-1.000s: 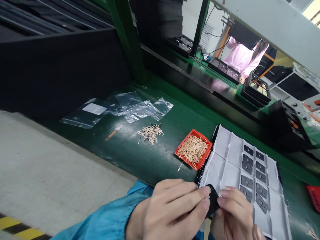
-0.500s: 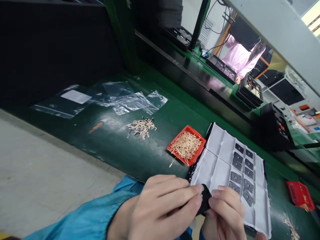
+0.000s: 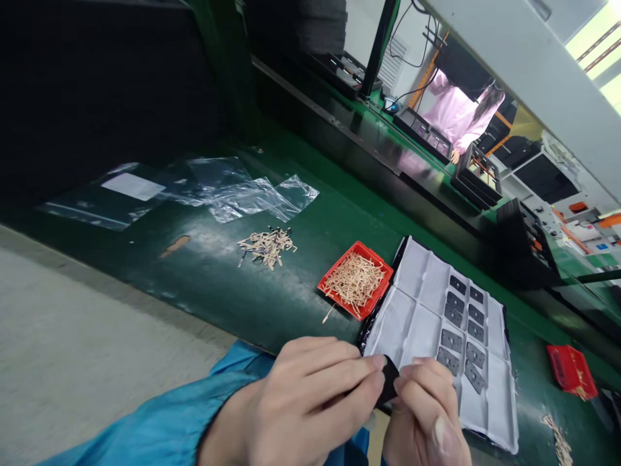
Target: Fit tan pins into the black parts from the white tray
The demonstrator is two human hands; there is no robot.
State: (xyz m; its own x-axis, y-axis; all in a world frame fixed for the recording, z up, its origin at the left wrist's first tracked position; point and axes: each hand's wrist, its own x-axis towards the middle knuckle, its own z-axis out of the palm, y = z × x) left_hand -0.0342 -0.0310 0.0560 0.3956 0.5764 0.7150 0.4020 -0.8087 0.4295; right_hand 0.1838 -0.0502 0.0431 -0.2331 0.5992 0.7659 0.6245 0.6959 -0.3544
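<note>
Between my two hands is a small flat black plate (image 3: 388,383), partly covered by fingers. My left hand (image 3: 310,401) grips its left edge, fingertips pressed together on it. At its right edge my right hand (image 3: 429,404) pinches it with thumb and fingers. Just beyond lies a white compartment tray (image 3: 412,317) holding several dark flat plates (image 3: 455,309) with small holes. Left of the tray, a red bin (image 3: 356,281) is full of small beige strips.
A loose pile of beige strips (image 3: 268,247) and clear plastic bags (image 3: 233,191) lie on the green bench (image 3: 218,285). Another red bin (image 3: 572,372) and more strips (image 3: 557,440) are at the right. Across the bench sits a person in pink (image 3: 456,113) beside black trays (image 3: 478,175).
The view has shifted slightly, so the bench things appear a little further left. Both hands keep hold of the black plate, and the right hand's fingers have turned slightly.
</note>
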